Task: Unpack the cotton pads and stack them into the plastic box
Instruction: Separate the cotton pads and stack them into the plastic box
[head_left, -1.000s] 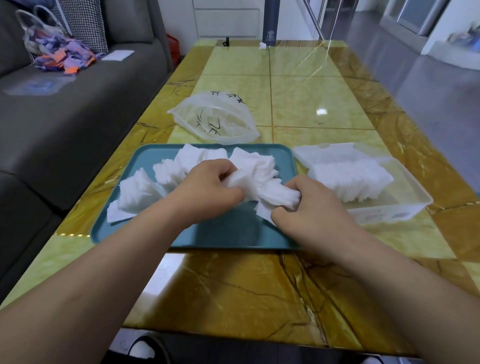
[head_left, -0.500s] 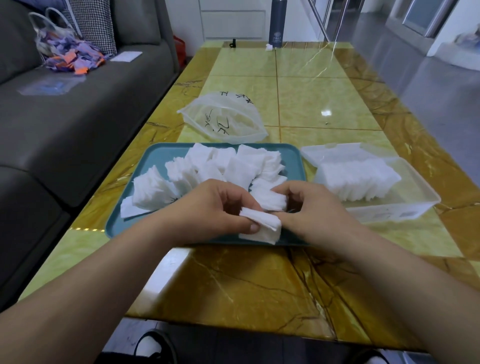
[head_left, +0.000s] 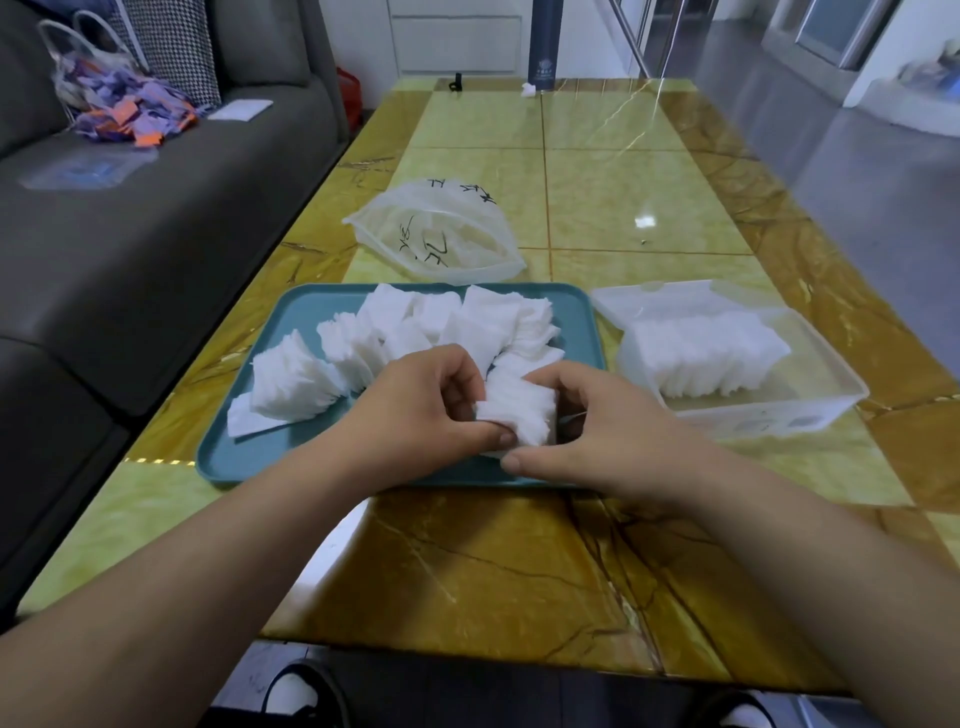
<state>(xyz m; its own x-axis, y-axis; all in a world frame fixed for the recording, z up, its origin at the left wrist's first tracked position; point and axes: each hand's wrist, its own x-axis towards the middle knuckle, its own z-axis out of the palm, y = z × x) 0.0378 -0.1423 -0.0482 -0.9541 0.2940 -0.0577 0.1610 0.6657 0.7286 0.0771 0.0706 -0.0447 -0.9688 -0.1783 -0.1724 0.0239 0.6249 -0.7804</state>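
Since half a second ago the bundle between the hands has grown thicker and squarer, and both hands have lifted a little from the tray's near edge toward its middle.

The left hand (head_left: 426, 410) grips the stack of pads (head_left: 519, 415) from its left side, the thumb pressed on the near face and the fingers curled over the top. The right hand (head_left: 608, 441) closes on the same stack from the right, fingers curled against its far side and the thumb stretched along under it. The stack sits between the two hands, over the near right part of the teal tray (head_left: 249, 457).

Behind the hands, loose pads (head_left: 296, 379) lie in uneven heaps across the tray, one flat pad at its left side. The plastic box (head_left: 831, 384) stands just right of the tray, open, with its lid folded back on the far side. A row of pads (head_left: 701, 358) stands on edge inside it, filling the left part.

Beyond the tray lies a crumpled clear bag (head_left: 441, 234) with black writing on it. All of this rests on a glossy yellow stone table (head_left: 467, 571). A grey sofa (head_left: 130, 234) runs along the left.
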